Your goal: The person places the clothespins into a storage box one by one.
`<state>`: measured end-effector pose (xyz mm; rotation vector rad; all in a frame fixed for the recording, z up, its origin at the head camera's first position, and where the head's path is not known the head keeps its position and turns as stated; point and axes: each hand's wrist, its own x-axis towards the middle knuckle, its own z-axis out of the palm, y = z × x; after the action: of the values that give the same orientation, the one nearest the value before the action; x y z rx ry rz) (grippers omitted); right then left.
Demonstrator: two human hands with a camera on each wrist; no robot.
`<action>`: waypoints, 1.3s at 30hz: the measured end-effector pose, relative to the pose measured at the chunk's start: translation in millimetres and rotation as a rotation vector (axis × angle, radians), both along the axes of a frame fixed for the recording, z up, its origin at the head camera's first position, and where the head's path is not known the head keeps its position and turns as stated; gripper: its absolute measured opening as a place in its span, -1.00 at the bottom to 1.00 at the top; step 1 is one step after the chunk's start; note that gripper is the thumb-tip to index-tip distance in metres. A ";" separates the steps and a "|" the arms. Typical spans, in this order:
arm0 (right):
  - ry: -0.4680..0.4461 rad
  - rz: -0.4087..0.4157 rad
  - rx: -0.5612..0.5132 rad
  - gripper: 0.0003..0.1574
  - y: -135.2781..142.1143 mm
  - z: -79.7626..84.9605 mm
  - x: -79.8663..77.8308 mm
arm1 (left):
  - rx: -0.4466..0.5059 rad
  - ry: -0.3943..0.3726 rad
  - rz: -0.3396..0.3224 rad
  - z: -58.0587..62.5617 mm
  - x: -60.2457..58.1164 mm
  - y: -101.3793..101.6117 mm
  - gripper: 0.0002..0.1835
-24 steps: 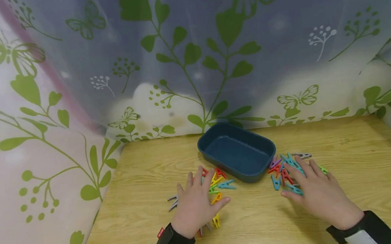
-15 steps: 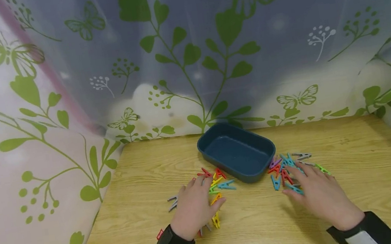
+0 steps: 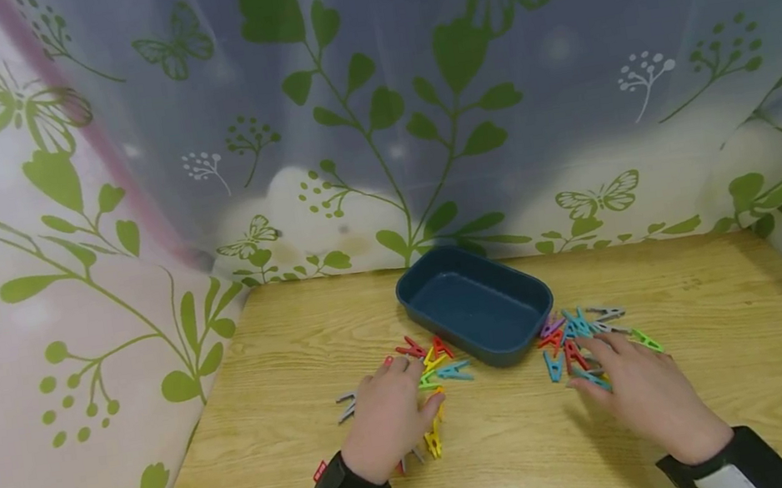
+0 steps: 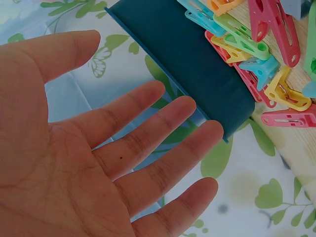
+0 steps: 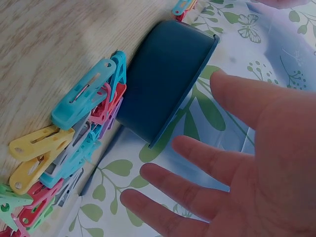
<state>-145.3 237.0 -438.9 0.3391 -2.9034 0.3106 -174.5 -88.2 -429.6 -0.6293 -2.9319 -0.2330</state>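
Palm down, my left hand (image 3: 390, 417) hovers over a loose group of small plastic clothespins, among them a blue clothespin (image 3: 454, 371) and a yellow clothespin (image 3: 433, 444). Its fingers are spread and relaxed, with nothing held in the left wrist view. Over a second group, including a red clothespin (image 3: 575, 356) and a green clothespin (image 3: 646, 340), is my right hand (image 3: 643, 387), also with relaxed, slightly bent fingers and an empty palm in the right wrist view. Each hand covers some of the clothespins beneath it. A dark blue rectangular basin (image 3: 476, 305) stands between the groups, with nothing inside.
Light wood-grain table (image 3: 528, 451) lies under everything. A curtain (image 3: 371, 112) with leaf and butterfly prints hangs behind the table and along its left and right sides. Grey clothespins (image 3: 345, 407) lie just left of my left hand.
Fingers of both hands have bent and drawn back slightly from a more spread pose, uncovering several clothespins. The basin and the clothespins have stayed where they were.
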 end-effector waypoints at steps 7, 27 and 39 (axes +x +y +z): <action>0.016 0.014 -0.003 -0.28 0.9 0.9 -2.3 | 0.016 0.047 -0.014 -0.1 -1.4 4.7 -0.47; 0.110 0.045 -0.048 -0.52 -4.9 7.1 -26.0 | 0.168 0.162 -0.080 -5.7 -12.2 41.9 -0.74; 0.120 0.035 -0.063 -0.58 -8.8 5.8 -70.0 | 0.091 0.273 -0.098 -17.6 -21.0 76.6 -0.70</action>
<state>-215.2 228.3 -433.1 0.3851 -2.7664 0.3736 -195.5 -11.6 -447.3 -0.7288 -2.6178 -0.2653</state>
